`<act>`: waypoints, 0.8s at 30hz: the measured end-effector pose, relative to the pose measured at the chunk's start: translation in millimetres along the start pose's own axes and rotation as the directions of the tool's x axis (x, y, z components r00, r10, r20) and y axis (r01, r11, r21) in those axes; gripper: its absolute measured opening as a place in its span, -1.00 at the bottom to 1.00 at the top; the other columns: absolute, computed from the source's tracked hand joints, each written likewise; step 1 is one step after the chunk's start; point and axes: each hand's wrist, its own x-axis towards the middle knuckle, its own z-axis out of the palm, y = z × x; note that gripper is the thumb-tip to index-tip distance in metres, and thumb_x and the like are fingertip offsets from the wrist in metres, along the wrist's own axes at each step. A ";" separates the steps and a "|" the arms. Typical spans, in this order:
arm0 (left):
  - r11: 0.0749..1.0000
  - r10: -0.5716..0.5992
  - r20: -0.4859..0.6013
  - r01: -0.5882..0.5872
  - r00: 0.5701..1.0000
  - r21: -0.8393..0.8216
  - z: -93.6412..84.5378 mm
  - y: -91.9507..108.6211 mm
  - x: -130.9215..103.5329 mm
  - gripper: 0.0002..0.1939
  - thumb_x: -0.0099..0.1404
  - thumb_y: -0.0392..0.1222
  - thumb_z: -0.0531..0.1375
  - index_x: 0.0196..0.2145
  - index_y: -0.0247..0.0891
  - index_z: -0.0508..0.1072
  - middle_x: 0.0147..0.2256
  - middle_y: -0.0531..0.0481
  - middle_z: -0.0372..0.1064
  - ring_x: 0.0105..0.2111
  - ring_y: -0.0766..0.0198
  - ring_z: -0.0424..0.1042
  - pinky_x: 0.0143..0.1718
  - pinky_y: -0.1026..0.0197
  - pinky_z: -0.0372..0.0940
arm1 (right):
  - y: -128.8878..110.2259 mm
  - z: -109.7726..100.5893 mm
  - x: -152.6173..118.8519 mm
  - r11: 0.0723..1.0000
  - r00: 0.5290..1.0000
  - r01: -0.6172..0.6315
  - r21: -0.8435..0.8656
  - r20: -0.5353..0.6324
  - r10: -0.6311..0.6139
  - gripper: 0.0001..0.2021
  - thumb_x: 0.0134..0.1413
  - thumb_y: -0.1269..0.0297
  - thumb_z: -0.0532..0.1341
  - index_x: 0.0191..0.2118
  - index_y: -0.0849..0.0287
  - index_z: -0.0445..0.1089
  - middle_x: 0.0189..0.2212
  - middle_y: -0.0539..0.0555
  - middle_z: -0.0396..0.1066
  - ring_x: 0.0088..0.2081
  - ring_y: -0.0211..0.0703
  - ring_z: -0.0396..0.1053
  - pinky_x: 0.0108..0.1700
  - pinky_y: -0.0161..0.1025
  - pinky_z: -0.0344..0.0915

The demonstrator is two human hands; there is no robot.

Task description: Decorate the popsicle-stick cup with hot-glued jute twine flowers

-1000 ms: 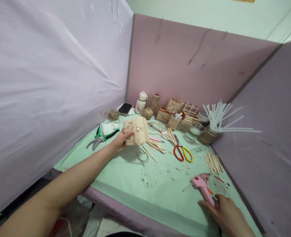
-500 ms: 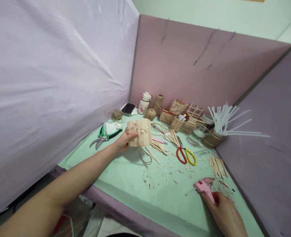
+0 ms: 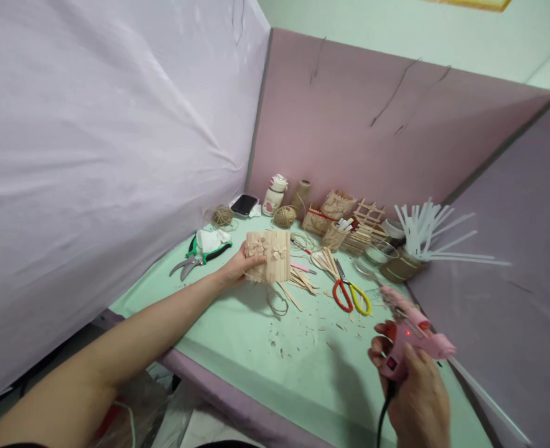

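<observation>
In my left hand [image 3: 240, 266] is a panel of pale wooden sticks [image 3: 280, 264], gripped at its left edge with the thumb across the front. Wooden petal flowers [image 3: 257, 246] decorate its face, and a loop of twine [image 3: 277, 303] hangs below. My right hand [image 3: 417, 379] is wrapped round the handle of a pink hot glue gun [image 3: 408, 336], held up over the right side of the table. A red light glows on the gun, a clear glue stick [image 3: 487, 395] sticks out of its back, and a black cord runs down from the handle.
Scissors [image 3: 349, 295] with red and yellow handles lie mid-table beside loose wooden sticks [image 3: 303, 280]. Green-handled pruning shears [image 3: 200, 256] lie at left. Along the back stand a white bottle [image 3: 275, 196], twine balls [image 3: 285, 216], stick-built boxes [image 3: 319, 219] and a holder of glue sticks [image 3: 403, 264].
My right hand has raised the glue gun off the table and turned it, nozzle now pointing up and away. My left hand still holds the panel in nearly the same spot.
</observation>
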 end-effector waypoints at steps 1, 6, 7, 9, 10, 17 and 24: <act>1.000 0.000 0.006 0.000 1.000 -0.002 0.5 0.1 -0.4 -0.19 -0.16 -0.13 0.51 0.03 -0.22 0.29 -0.01 -0.21 0.49 0.07 -0.11 0.42 0.08 -0.11 0.31 | 2.0 12.4 -3.2 0.999 0.999 -0.023 0.049 0.039 0.021 -0.66 -0.06 0.10 0.31 -0.17 0.17 0.40 -0.31 0.05 0.44 -0.51 -0.30 0.29 -0.54 -0.34 0.20; 0.999 -0.012 0.005 0.011 1.000 0.031 0.0 -1.8 -0.8 -0.19 -0.16 -0.12 0.51 0.03 -0.22 0.29 0.03 -0.23 0.46 0.07 -0.14 0.43 0.05 -0.10 0.34 | 15.3 45.5 -21.5 0.998 0.944 0.002 -0.068 0.329 0.021 -0.61 0.08 -0.09 0.23 -0.25 0.20 0.42 -0.42 0.07 0.42 -0.55 -0.31 0.25 -0.57 -0.35 0.15; 0.999 -0.016 0.007 0.016 1.000 0.037 -0.2 -2.4 -0.6 -0.19 -0.17 -0.12 0.51 0.02 -0.23 0.29 0.03 -0.23 0.46 0.07 -0.14 0.42 0.05 -0.11 0.33 | 18.6 48.1 -24.5 0.992 0.931 0.040 -0.121 0.366 0.007 -0.58 0.10 -0.11 0.21 -0.23 0.20 0.43 -0.40 0.09 0.44 -0.53 -0.28 0.27 -0.56 -0.35 0.16; 0.999 -0.022 0.032 0.021 0.999 0.036 -0.1 -3.3 -0.3 -0.19 -0.17 -0.12 0.51 0.02 -0.24 0.30 0.01 -0.24 0.47 0.08 -0.16 0.41 0.07 -0.12 0.32 | 24.6 52.5 -29.2 0.968 0.926 0.112 -0.224 0.378 -0.019 -0.53 0.09 -0.15 0.19 -0.18 0.21 0.45 -0.33 0.16 0.48 -0.45 -0.20 0.33 -0.54 -0.33 0.18; 0.999 -0.022 0.054 0.020 0.998 0.031 0.4 -3.4 -0.3 -0.19 -0.18 -0.12 0.52 0.02 -0.25 0.30 0.01 -0.25 0.47 0.09 -0.16 0.40 0.08 -0.12 0.31 | 27.1 54.6 -30.8 0.953 0.930 0.135 -0.270 0.367 -0.028 -0.50 0.08 -0.17 0.19 -0.16 0.22 0.46 -0.29 0.19 0.49 -0.41 -0.16 0.35 -0.53 -0.32 0.19; 0.998 -0.021 0.124 0.014 0.992 0.057 4.7 -1.3 -4.4 -0.17 -0.18 -0.16 0.52 0.05 -0.25 0.30 -0.01 -0.26 0.49 0.06 -0.17 0.44 0.10 -0.16 0.28 | 33.7 67.9 -34.8 0.894 0.908 0.270 -0.358 0.404 -0.113 -0.49 0.13 -0.17 0.14 -0.09 0.22 0.42 -0.29 0.17 0.47 -0.42 -0.16 0.33 -0.45 -0.26 0.24; 0.998 -0.033 0.121 0.025 0.992 0.065 2.6 -2.6 -5.2 -0.14 -0.19 -0.16 0.52 0.06 -0.22 0.28 0.02 -0.25 0.46 0.09 -0.18 0.41 0.13 -0.17 0.26 | 37.6 72.2 -34.5 0.850 0.870 0.374 -0.370 0.459 -0.183 -0.60 0.20 -0.09 0.11 -0.20 0.18 0.40 -0.37 0.08 0.37 -0.35 -0.11 0.32 -0.26 -0.16 0.29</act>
